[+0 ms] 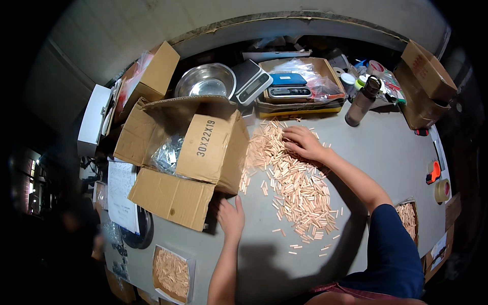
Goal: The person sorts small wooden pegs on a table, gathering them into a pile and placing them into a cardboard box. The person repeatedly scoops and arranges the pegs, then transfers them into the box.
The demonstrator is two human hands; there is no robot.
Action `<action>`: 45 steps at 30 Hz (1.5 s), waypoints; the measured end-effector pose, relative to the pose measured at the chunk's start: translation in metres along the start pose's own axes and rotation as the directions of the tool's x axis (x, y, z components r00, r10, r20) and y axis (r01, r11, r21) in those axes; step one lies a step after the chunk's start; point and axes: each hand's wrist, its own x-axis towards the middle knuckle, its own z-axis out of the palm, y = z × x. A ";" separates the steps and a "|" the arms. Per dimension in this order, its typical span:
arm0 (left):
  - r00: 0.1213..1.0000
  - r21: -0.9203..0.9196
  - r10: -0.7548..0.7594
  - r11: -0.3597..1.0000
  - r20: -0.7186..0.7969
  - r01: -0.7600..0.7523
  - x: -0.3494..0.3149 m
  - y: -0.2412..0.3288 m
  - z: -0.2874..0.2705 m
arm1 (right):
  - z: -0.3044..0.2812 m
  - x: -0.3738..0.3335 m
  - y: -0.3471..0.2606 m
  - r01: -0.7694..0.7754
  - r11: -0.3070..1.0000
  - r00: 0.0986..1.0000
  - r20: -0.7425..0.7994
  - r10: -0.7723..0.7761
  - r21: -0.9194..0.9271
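A heap of small copper-coloured rods or tubes (300,195) spreads over the middle of the grey table. My right hand (305,144) rests palm down on its far part, fingers a little bent and apart, gripping nothing that I can see. My left hand (231,218) lies beside the near right corner of an open cardboard box (203,147). Its thumb stands away from the fingers, which are partly hidden by the box's lowered flap. Inside the box is a clear plastic bag (168,154) with contents I cannot make out.
Similar pieces fill a small tray (172,273) at near left and another box (408,218) at right. Behind stand a steel bowl (206,81), a scale (252,86), a carton with plastic bags (305,109) and a brown bottle (362,104). Tape rolls (442,190) edge the right.
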 end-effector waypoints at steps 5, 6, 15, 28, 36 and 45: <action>0.998 0.031 0.041 0.999 -0.037 -0.040 0.004 -0.005 0.011 | 0.043 0.076 0.018 0.217 0.968 0.970 -0.080 -0.228 -0.125; 0.995 0.038 0.074 0.997 -0.069 -0.071 0.005 -0.001 0.011 | 0.048 0.086 0.022 0.271 0.947 0.953 -0.093 -0.290 -0.171; 1.000 0.028 -0.024 0.999 0.019 0.024 0.003 0.005 0.003 | 0.059 0.059 0.020 0.192 0.981 0.980 -0.054 -0.193 -0.019; 0.998 -0.007 0.053 0.999 -0.027 -0.053 0.005 0.018 0.006 | 0.092 0.087 -0.014 0.007 0.999 0.972 -0.236 0.004 0.047; 0.990 -0.263 0.046 0.961 -0.133 -0.080 0.001 0.001 -0.004 | 0.109 0.074 -0.045 -0.037 0.989 0.988 -0.144 0.058 0.143; 0.947 -0.122 0.161 0.972 -0.279 -0.201 -0.025 0.020 0.028 | 0.075 0.031 -0.068 0.265 0.955 0.957 0.088 -0.277 0.132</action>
